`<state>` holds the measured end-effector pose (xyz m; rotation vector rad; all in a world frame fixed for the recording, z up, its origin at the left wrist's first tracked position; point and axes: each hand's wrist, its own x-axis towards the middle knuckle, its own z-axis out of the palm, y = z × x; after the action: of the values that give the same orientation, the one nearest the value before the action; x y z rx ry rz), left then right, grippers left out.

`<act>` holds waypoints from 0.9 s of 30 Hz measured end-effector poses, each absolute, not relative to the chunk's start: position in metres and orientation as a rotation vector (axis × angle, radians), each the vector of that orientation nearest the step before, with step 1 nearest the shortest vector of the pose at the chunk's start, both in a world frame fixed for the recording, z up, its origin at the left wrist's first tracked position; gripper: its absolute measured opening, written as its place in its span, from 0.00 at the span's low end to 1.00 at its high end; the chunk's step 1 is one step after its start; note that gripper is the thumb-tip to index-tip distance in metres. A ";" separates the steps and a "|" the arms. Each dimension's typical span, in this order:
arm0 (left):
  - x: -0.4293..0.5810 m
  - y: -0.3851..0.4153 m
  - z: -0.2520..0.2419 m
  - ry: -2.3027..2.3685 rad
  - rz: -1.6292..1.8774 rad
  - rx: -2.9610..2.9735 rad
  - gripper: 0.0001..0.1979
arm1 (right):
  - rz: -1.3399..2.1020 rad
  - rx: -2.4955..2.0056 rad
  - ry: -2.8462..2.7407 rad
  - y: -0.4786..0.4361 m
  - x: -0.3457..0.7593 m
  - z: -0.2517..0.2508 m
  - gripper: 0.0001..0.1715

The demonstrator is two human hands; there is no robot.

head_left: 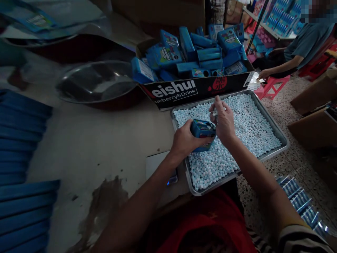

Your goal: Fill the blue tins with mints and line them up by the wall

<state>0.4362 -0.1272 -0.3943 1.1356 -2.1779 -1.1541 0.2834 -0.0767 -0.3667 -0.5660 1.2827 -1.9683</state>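
Observation:
My left hand (185, 138) is wrapped round a small blue candy box (202, 130), held over the near left part of a metal tray (284, 144). A few pale balls show at the box's upper right corner. Just right of the box, my right hand (223, 121) is closed round several small white candies (215, 113), its thumb pointing up. Pale blue and white candy balls (252, 123) cover the tray's floor in a thick layer.
Behind the tray stands a black carton (181, 92) heaped with blue boxes (210, 52). A metal basin (97, 82) sits left of it. Blue stacks (23, 140) line the left side. A flat scale-like device (158, 165) lies under my left forearm. Another person (300, 49) sits at right.

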 end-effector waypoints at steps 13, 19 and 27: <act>0.443 -0.128 -0.407 -2.202 -1.295 0.932 0.37 | -1.889 -0.699 1.175 -0.065 0.286 -0.353 0.34; 0.430 -0.132 -0.429 -2.024 -1.061 0.852 0.39 | -1.815 -0.904 1.225 -0.042 0.290 -0.346 0.42; 0.444 -0.144 -0.438 -1.765 -1.497 0.660 0.48 | -0.903 -1.495 2.166 -0.034 0.198 -0.421 0.43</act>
<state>0.4443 -0.1443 -0.4381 0.6602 -1.7654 -1.4965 0.1979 -0.0344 -0.4209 -1.4949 2.1661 -0.9027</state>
